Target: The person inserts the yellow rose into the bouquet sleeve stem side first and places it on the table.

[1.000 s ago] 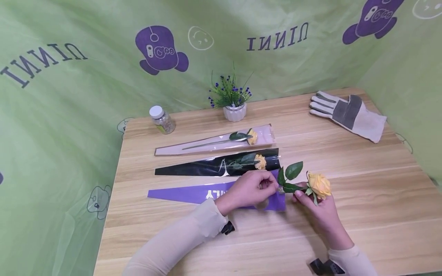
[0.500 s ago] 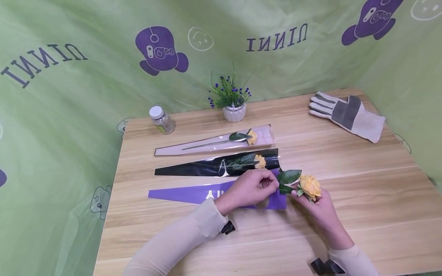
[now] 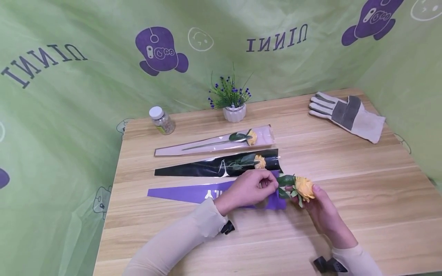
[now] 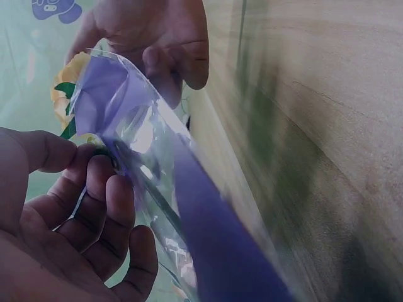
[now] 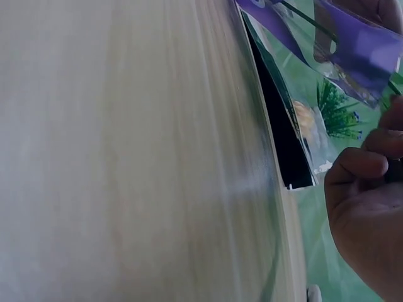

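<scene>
My left hand (image 3: 248, 191) pinches the mouth edge of a purple flower sleeve (image 3: 183, 194) with a clear front. My right hand (image 3: 324, 212) holds a yellow rose (image 3: 304, 188) at its bloom, thumb against the petals and fingers underneath. The rose's green leaves (image 3: 284, 181) are at the sleeve's mouth. In the left wrist view the stem (image 4: 157, 196) runs down behind the clear film, and the bloom (image 4: 60, 94) stands outside the opening. In the right wrist view, my right hand (image 5: 365, 207) is partly cut off by the frame, near the sleeve (image 5: 368, 47).
Behind the purple sleeve lie a black sleeve (image 3: 186, 168) and a pale pink sleeve (image 3: 172, 150), each with a yellow rose inside. A lidded jar (image 3: 164, 123), a potted plant (image 3: 235, 113) and a grey-white glove (image 3: 345, 113) are at the table's back.
My right hand has brought the rose leftward, so its leaves went from beyond the sleeve's mouth to partly inside it. The right thumb shifted up onto the bloom. My left hand stayed put.
</scene>
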Motion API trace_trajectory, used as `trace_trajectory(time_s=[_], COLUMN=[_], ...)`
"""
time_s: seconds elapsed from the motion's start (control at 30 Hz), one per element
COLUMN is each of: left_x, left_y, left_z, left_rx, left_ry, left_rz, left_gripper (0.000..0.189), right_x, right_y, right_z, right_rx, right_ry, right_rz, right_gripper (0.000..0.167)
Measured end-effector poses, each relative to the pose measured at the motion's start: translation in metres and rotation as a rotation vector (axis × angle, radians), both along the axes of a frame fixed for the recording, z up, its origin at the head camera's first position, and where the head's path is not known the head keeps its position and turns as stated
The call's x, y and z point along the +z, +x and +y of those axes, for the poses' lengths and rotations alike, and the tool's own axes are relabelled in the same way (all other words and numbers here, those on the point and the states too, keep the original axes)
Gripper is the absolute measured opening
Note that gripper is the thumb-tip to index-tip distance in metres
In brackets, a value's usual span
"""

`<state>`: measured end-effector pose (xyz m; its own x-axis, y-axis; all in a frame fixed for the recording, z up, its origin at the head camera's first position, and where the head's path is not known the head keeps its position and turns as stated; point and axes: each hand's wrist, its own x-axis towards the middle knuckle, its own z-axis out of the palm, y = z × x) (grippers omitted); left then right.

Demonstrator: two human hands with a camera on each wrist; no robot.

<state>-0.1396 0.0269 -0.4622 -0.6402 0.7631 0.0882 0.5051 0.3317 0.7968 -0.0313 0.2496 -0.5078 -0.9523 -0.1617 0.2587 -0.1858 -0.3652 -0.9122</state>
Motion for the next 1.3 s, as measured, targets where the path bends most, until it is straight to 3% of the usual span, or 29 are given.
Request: trace_trajectory(time_s=[0.07, 0.27, 0.37, 0.57, 0.63, 0.73, 0.87, 1.3], left_x=[0.001, 0.004, 0.006, 0.006, 0.007, 0.008, 0.010, 0.011], left_y=[0.000, 0.002, 0.002, 0.001, 0.001, 0.001, 0.001, 0.003], left_z=[0.000, 0.000, -0.001, -0.002, -0.002, -0.002, -0.002, -0.002], left_rx=[0.000, -0.005, 0.003, 0.014, 0.014, 0.017, 0.014, 0.021], left_ry=[-0.002, -0.002, -0.005, -0.009, -0.009, -0.009, -0.006, -0.016], left_rz=[0.010, 0.027, 0.035, 0.026, 0.026, 0.029, 0.040, 0.045], left_gripper=[0.009, 0.008, 0.008, 0.009, 0.009, 0.009, 0.008, 0.008], right_x=[0.001, 0.004, 0.006, 0.011, 0.013, 0.013, 0.013, 0.013], right_y=[0.001, 0.000, 0.000, 0.002, 0.002, 0.000, -0.002, -0.002], right_z=[0.000, 0.004, 0.006, 0.000, -0.001, -0.002, -0.003, -0.006], right_rx=[-0.015, -0.038, -0.066, -0.318, -0.368, -0.373, -0.368, -0.409], right_ry=[0.045, 0.180, 0.196, 0.182, 0.185, 0.169, 0.222, 0.449], right_rz=[-0.046, -0.006, -0.022, -0.072, -0.078, -0.028, 0.008, -0.012], right_gripper=[0.053, 0.051, 0.046, 0.028, 0.025, 0.021, 0.017, 0.016])
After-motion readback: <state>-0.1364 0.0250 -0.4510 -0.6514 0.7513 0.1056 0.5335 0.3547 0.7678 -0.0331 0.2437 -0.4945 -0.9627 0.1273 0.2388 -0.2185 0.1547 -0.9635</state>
